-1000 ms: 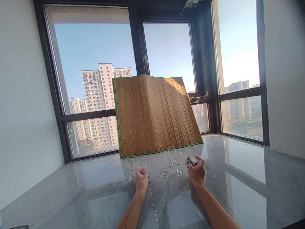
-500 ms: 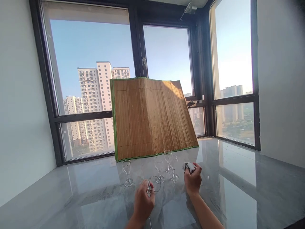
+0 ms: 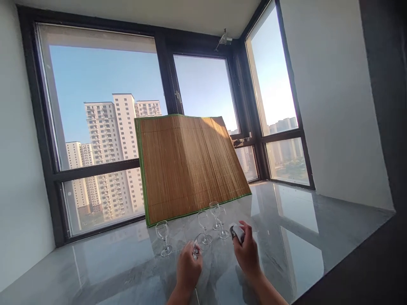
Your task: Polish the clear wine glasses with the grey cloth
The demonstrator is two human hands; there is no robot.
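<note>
My left hand (image 3: 189,263) is closed around a small clear stemmed wine glass (image 3: 196,251), which is tipped over, partly hidden by the fingers. In my right hand (image 3: 246,250) is a crumpled grey-white cloth (image 3: 237,232), pinched between thumb and fingers and held apart from the glass. Several similar glasses stand upright beyond my hands. One wine glass (image 3: 162,231) is alone to the left, ahead of my left hand. Another wine glass (image 3: 202,221) stands in the middle. Close to the cloth are a nearer glass (image 3: 223,215) and a farther glass (image 3: 213,209), overlapping in view.
A bamboo mat (image 3: 190,165) with green edging leans against the dark window frame (image 3: 95,165) behind the glasses. The glossy grey stone surface (image 3: 127,262) reflects the windows. White walls (image 3: 330,106) close in on both sides.
The view has turned right and tilted, so the scene sits farther left. The glass in my left hand has turned, and its bowl shows less clearly. My right hand still grips the cloth.
</note>
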